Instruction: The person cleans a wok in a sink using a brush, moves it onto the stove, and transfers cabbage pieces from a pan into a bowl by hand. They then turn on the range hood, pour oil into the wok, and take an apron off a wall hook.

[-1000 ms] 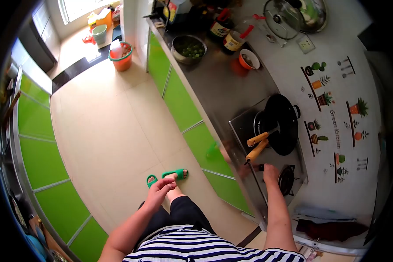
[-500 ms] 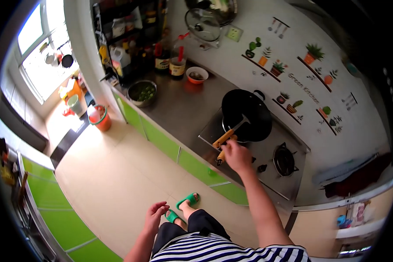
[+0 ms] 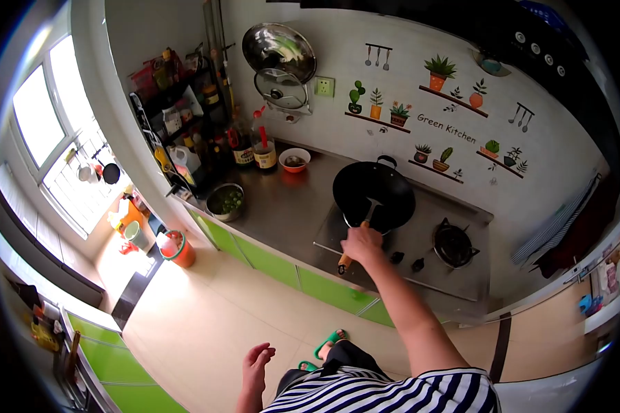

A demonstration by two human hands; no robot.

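A black wok [image 3: 348, 189] sits on the left part of the stove. In it rests the metal blade of a spatula [image 3: 373, 204], whose wooden handle runs back into my closed right hand [image 3: 362, 244]. The wok's wooden handle [image 3: 344, 261] emerges just below that hand; whether my fingers also touch it is hidden. My left hand [image 3: 256, 365] hangs over the floor near my body, fingers loosely bent and apart, holding nothing.
Left of the stove, the counter bears a bowl of green vegetables [image 3: 225, 202], a small orange bowl [image 3: 294, 160] and sauce bottles [image 3: 264, 148] beside a black spice rack [image 3: 179, 124]. A second burner [image 3: 455, 244] is at right. An orange bucket [image 3: 179, 251] stands on the floor.
My right hand has moved up onto the spatula handle and closed around it. The view has shifted, showing more of the wall and rack. My left hand stays low, without anything in it.
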